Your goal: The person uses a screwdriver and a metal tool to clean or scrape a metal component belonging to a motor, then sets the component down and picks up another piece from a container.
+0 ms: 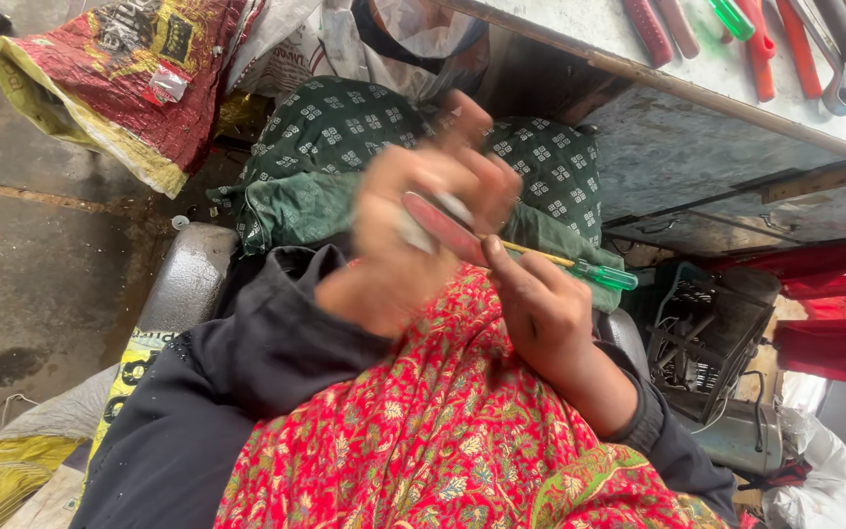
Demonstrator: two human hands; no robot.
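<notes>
A: Which packages are visible?

B: A woven sack (115, 83), red with a yellow edge and a dark printed panel, lies crumpled at upper left. A pale printed bag (291, 44) sits just beside it.

A: Any others?

B: A yellow printed sack (134, 367) lies at lower left, partly hidden by a dark sleeve.
</notes>
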